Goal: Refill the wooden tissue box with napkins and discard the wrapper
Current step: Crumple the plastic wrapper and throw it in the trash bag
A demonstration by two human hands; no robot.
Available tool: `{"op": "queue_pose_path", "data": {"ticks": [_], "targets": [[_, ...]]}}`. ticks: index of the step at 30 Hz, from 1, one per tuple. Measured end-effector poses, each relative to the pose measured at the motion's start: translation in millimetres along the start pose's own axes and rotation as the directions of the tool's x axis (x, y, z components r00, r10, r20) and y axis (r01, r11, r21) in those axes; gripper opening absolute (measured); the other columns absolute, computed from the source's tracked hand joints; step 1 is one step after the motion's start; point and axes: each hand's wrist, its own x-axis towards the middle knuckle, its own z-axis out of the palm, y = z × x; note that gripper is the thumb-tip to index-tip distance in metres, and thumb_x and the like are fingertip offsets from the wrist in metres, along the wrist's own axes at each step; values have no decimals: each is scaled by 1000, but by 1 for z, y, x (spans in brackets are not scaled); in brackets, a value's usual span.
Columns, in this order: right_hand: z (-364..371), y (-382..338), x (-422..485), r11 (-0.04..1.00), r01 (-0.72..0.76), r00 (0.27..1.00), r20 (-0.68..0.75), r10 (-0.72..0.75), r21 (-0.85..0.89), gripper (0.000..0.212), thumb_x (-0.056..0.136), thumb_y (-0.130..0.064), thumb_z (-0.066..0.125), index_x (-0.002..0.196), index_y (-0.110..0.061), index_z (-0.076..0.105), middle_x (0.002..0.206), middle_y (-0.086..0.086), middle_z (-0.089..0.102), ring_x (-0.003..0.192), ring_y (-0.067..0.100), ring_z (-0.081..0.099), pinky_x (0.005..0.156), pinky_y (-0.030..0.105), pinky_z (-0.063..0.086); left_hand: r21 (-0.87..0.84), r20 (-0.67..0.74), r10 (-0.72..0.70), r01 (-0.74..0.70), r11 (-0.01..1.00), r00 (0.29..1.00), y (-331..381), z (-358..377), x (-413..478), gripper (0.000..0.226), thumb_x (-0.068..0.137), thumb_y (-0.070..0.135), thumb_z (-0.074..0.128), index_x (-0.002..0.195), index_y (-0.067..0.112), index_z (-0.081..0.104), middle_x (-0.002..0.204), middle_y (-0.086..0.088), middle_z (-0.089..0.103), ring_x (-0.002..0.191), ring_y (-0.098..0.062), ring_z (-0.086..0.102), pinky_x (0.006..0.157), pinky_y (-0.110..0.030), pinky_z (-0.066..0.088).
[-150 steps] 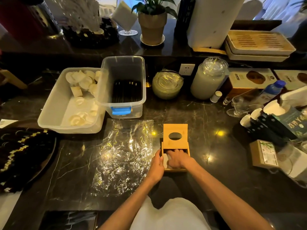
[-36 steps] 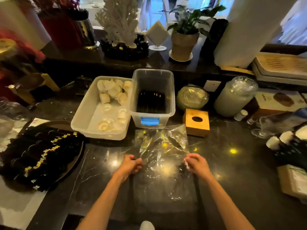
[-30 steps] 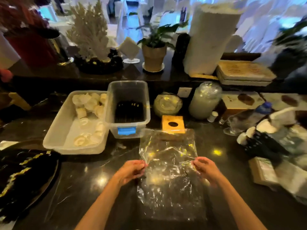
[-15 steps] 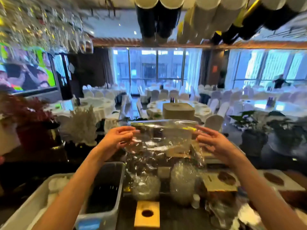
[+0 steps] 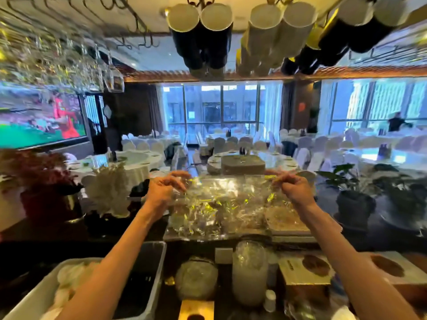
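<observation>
I hold the clear crinkled plastic wrapper [image 5: 219, 204] stretched out in the air in front of me, above the bar counter. My left hand [image 5: 165, 189] pinches its upper left corner and my right hand [image 5: 292, 187] pinches its upper right corner. The wrapper hangs down between them like a sheet. The wooden tissue box [image 5: 196, 310], with its dark round hole on top, shows only partly at the bottom edge of the view, closed and standing on the counter.
Below my arms stand a clear bin with a dark insert [image 5: 143, 285], a white tray [image 5: 46, 294], a lidded glass bowl [image 5: 196, 278], a tall white jar [image 5: 249, 273] and boxes [image 5: 305, 271]. Mugs [image 5: 203, 31] and glasses [image 5: 69, 65] hang overhead. Beyond are potted plants [image 5: 353, 195] and banquet tables.
Both hands lifted the wrapper off the counter and raised it to chest height. My view tilted up from the counter to the dining hall. The tissue box slid toward the bottom edge.
</observation>
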Motion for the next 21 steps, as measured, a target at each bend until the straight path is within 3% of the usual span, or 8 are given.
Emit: {"op": "queue_pose_path", "data": {"ticks": [2, 6, 9, 11, 16, 17, 19, 21], "targets": [[2, 9, 6, 999, -51, 998, -46, 50, -17, 62, 80, 24, 47, 60, -26, 77, 82, -18, 77, 84, -6, 70, 71, 13, 53, 83, -36, -17, 20, 996, 999, -11, 5, 2, 43, 61, -34, 44, 54, 0, 69, 91, 0, 75, 84, -6, 70, 69, -13, 53], [4, 16, 2, 971, -227, 974, 8, 227, 75, 42, 87, 8, 53, 78, -23, 79, 73, -5, 76, 48, 2, 62, 41, 17, 47, 72, -76, -19, 25, 997, 997, -20, 5, 2, 37, 72, -33, 42, 77, -8, 69, 102, -12, 67, 85, -3, 69, 66, -16, 55], [7, 10, -1, 928, -324, 946, 74, 316, 185, 25, 97, -10, 49, 100, -14, 73, 91, 0, 76, 70, 8, 68, 59, 20, 53, 74, -92, -11, 18, 997, 996, -19, 1, -1, 42, 69, -36, 34, 77, -12, 68, 99, -9, 69, 87, -6, 70, 64, -16, 56], [12, 7, -4, 938, -305, 952, 74, 296, 165, 21, 96, -10, 55, 113, -6, 67, 104, 6, 72, 89, 14, 68, 76, 24, 54, 115, -88, 3, 7, 993, 996, -19, -6, -2, 46, 66, -36, 30, 73, -12, 69, 101, -9, 70, 96, -17, 68, 68, -16, 56], [32, -16, -4, 993, -95, 989, 103, 102, -72, 41, 86, 3, 66, 126, -4, 59, 118, 19, 68, 111, 29, 65, 93, 40, 56, 251, -69, -23, 40, 967, 997, -15, -19, -9, 50, 67, -34, 32, 78, -3, 70, 128, -16, 61, 125, -27, 53, 101, -44, 48], [38, -25, -1, 992, -33, 985, 166, 54, -123, 42, 86, 3, 66, 127, -6, 59, 117, 18, 68, 111, 27, 66, 93, 38, 56, 284, -40, -6, 17, 959, 999, -11, -17, -10, 49, 72, -31, 36, 86, 1, 70, 132, -14, 59, 128, -25, 50, 105, -44, 44], [53, -44, 7, 970, 77, 939, 345, 8, -232, 43, 87, 3, 66, 126, -12, 59, 116, 14, 69, 110, 23, 67, 93, 33, 56, 365, 184, -35, -35, 930, 982, 0, -7, -12, 37, 90, -7, 53, 115, 18, 64, 141, -3, 52, 133, -13, 46, 108, -34, 41], [72, -63, 17, 920, 166, 862, 505, 39, -356, 43, 87, 3, 65, 126, -15, 61, 114, 10, 71, 108, 18, 68, 92, 28, 54, 409, 424, -176, -14, 913, 888, 9, 8, -15, 50, 92, 15, 63, 137, 29, 46, 145, 4, 48, 134, -4, 42, 107, -25, 40]]}}
